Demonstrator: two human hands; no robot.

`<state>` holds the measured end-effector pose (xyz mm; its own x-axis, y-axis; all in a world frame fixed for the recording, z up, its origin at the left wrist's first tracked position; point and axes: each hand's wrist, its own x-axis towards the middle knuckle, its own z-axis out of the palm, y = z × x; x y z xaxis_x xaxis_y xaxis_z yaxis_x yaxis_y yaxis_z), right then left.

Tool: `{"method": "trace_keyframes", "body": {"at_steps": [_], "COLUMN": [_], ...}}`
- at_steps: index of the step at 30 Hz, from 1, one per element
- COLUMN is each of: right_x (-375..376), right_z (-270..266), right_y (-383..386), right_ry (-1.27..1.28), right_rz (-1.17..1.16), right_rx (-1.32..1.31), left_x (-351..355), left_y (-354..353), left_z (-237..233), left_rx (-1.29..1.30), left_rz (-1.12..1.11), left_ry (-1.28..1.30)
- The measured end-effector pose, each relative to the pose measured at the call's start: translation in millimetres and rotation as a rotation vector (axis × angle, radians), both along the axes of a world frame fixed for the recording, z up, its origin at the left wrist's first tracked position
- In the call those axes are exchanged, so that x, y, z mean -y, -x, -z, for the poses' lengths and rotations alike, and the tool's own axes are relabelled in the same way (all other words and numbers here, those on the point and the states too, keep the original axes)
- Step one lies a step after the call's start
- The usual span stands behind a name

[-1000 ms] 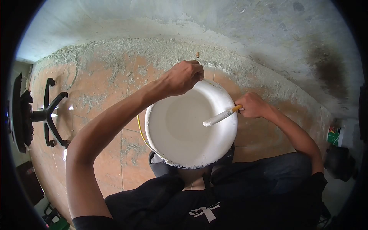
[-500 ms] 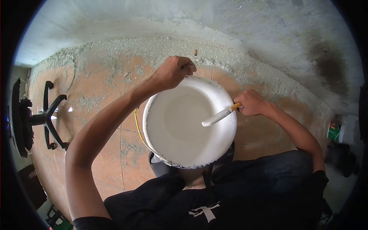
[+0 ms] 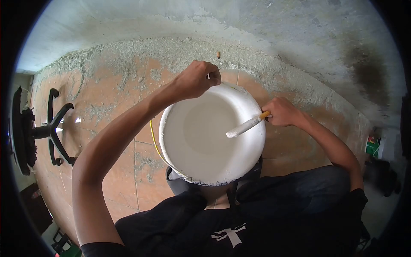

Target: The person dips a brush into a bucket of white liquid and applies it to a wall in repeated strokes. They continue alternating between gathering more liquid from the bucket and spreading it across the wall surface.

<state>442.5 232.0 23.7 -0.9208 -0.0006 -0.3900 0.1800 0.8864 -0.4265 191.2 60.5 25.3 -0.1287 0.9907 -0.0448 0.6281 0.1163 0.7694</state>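
A white bucket (image 3: 252, 143) stands in front of my legs, with pale, creamy liquid (image 3: 209, 124) inside and crusted white residue along its near rim. My left hand (image 3: 201, 79) is closed at the far rim, its fingertips pinched against the edge. At the right rim, my right hand (image 3: 280, 112) grips the orange handle of a flat tool, perhaps a scraper (image 3: 244, 127). White coating covers its blade, which points left over the liquid. My right fingertips are partly hidden behind the handle.
Tiled floor (image 3: 115, 171) is littered with scraped plaster debris along the patchy wall (image 3: 257, 25). A small brown stub (image 3: 218, 55) lies beyond the bucket. At left is an overturned-looking office chair base (image 3: 53, 128). A yellow bail handle (image 3: 154, 139) hangs at the bucket's left side.
My left hand has shifted slightly right along the far rim, fingers now more closely pinched. My right hand and the coated tool have risen slightly in the view.
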Motion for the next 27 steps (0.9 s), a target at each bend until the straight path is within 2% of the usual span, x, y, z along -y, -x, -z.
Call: {"method": "trace_keyframes", "body": {"at_steps": [8,13,17,19,20,22,26,27], "right_x": [1,1,-1,-1,0,0,-2,-3], "right_z": [-2,-1,2,3,2,2,5,4], "right_y": [1,-1,-2,-1,-1,-1,-4,-5], "right_ry": [-0.016,-0.012,-0.008,-0.003,-0.004,-0.004,-0.010,-0.016], "right_rz": [0.007,0.012,0.018,0.019,0.016,0.012,-0.019,-0.037], "right_rx": [0.023,0.018,0.024,0.019,0.023,0.028,-0.075,-0.126], "left_x": [-3,-7,-9,-8,-8,-9,-7,-7], "left_y": [1,-1,2,6,10,16,16,15], "left_z": [-3,-8,-4,3,6,8,8,5], "left_rx": [0.120,0.187,0.218,0.392,0.393,0.597,0.553,0.452], "left_rz": [-0.072,-0.199,-0.198,-0.188,-0.187,-0.207,-0.169,-0.137], "left_ry": [0.127,0.269,0.296,0.273,0.274,0.323,0.277,0.293]}}
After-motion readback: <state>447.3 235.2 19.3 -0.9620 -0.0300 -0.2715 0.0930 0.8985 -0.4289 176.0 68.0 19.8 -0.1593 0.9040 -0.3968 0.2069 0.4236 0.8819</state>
